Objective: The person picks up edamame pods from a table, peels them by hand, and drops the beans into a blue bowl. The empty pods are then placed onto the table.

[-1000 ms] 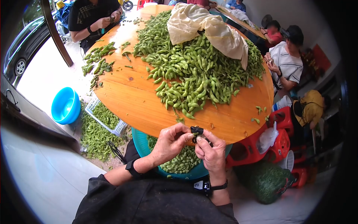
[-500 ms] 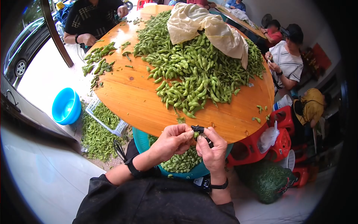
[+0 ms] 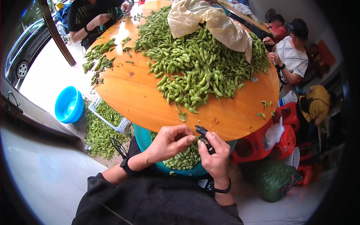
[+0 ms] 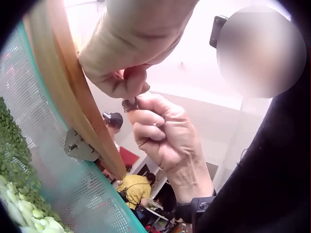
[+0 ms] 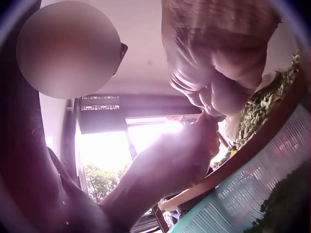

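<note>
In the head view both hands meet over the table's near edge. My left hand (image 3: pixel 167 144) pinches one end of a small green soybean pod (image 3: pixel 197 138) between thumb and forefinger. From the other side my right hand (image 3: pixel 215 157) holds the pod, thumb against it. Black wrapping (image 3: pixel 201 130) covers a fingertip of that hand, and more black shows between its fingers. The fingers hide most of the pod. Below the hands, a teal basin (image 3: pixel 140 140) holds shelled green beans (image 3: pixel 182 159). In the left wrist view the fingertips of the two hands meet.
Soybean pods (image 3: pixel 202 67) lie heaped on the round wooden table (image 3: pixel 127 101), partly under a pale cloth (image 3: pixel 210 22). A blue basin (image 3: pixel 69 105) and a white crate (image 3: pixel 108 122) stand left, red stools (image 3: pixel 283 140) and a green net sack (image 3: pixel 272 180) right. Other people sit around.
The black-wrapped finger has lifted and straightened away from the pod, and less green shows between the hands. The head view has shifted slightly. The person at the far left has raised a hand again.
</note>
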Motion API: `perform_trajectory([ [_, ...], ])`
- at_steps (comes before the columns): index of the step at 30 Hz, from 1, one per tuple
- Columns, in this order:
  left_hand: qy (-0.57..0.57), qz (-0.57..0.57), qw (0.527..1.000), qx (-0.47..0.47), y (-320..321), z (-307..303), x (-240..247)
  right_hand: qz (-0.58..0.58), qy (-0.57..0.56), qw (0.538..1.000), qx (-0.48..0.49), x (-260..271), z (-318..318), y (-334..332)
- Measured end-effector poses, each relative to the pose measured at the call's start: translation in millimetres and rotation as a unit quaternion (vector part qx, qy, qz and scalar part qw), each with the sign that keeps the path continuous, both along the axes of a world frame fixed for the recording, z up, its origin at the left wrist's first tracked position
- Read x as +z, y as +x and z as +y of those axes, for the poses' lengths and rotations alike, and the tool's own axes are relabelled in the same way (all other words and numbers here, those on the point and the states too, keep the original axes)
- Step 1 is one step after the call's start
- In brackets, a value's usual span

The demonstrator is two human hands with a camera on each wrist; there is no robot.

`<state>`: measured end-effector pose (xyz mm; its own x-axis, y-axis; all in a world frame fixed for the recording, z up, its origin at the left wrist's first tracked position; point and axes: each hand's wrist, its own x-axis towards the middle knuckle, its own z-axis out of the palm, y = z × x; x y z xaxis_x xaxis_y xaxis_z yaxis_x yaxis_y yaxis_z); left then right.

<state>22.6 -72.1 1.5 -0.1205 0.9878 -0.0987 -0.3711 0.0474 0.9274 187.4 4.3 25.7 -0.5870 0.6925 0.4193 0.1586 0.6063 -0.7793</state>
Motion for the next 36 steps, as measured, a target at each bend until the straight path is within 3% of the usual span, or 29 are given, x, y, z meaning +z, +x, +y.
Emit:
perform_trajectory([
  [1, 0.095, 0.186, 0.977, 0.045, 0, -4, -1, -0.007, 0.002, 1.000, 0.004, 1, -2, 3],
  [2, 0.186, 0.362, 0.909, 0.085, 0, -9, -2, -0.011, -0.008, 1.000, -0.007, 0, -3, 10],
  [4, 0.198, 0.410, 0.889, 0.055, -3, -21, -7, -0.029, -0.029, 0.999, -0.026, -2, -4, 27],
  [7, 0.214, 0.587, 0.778, 0.059, 1, -34, -34, -0.037, -0.079, 0.995, -0.050, -16, -6, 49],
  [10, 0.183, 0.628, 0.755, 0.042, 0, -37, -42, -0.052, -0.072, 0.995, -0.041, -23, -10, 55],
  [12, 0.181, 0.597, 0.779, 0.058, 0, -37, -44, -0.060, -0.061, 0.996, -0.033, -25, -11, 56],
  [14, 0.035, 0.347, 0.937, 0.027, 1, -38, -32, -0.063, -0.061, 0.996, -0.008, -24, -10, 53],
  [15, -0.030, 0.211, 0.977, 0.030, 2, -37, -35, -0.073, -0.063, 0.995, 0.005, -21, -10, 51],
  [16, -0.029, 0.213, 0.976, 0.030, 3, -36, -34, -0.071, -0.063, 0.995, 0.005, -17, -11, 46],
  [18, -0.062, -0.058, 0.995, -0.055, 5, -33, -31, -0.065, -0.053, 0.996, 0.024, -10, -14, 36],
  [19, -0.043, -0.075, 0.995, -0.058, 9, -30, -28, -0.073, -0.053, 0.996, 0.027, -8, -14, 33],
  [23, -0.010, -0.023, 0.999, 0.026, -16, -32, 0, -0.038, -0.015, 0.998, -0.038, -7, -9, 40],
  [25, 0.000, 0.055, 0.991, 0.124, -44, -46, 13, -0.037, -0.056, 0.996, -0.061, -15, -7, 51],
  [27, -0.010, 0.191, 0.947, 0.257, -70, -69, 17, -0.057, -0.072, 0.993, -0.077, -22, -6, 60],
  [29, -0.024, 0.333, 0.867, 0.369, -94, -90, 4, -0.066, -0.080, 0.992, -0.073, -30, -8, 63],
  [30, -0.073, 0.502, 0.780, 0.366, -113, -108, -10, -0.073, -0.077, 0.992, -0.068, -32, -9, 64],
  [32, -0.123, 0.682, 0.614, 0.378, -112, -113, -11, -0.089, -0.078, 0.991, -0.061, -35, -11, 65],
  [33, -0.138, 0.672, 0.637, 0.351, -114, -115, -14, -0.100, -0.074, 0.991, -0.056, -35, -11, 64],
  [36, -0.034, 0.561, 0.766, 0.312, -98, -99, -12, -0.118, -0.069, 0.989, -0.054, -32, -10, 62],
])
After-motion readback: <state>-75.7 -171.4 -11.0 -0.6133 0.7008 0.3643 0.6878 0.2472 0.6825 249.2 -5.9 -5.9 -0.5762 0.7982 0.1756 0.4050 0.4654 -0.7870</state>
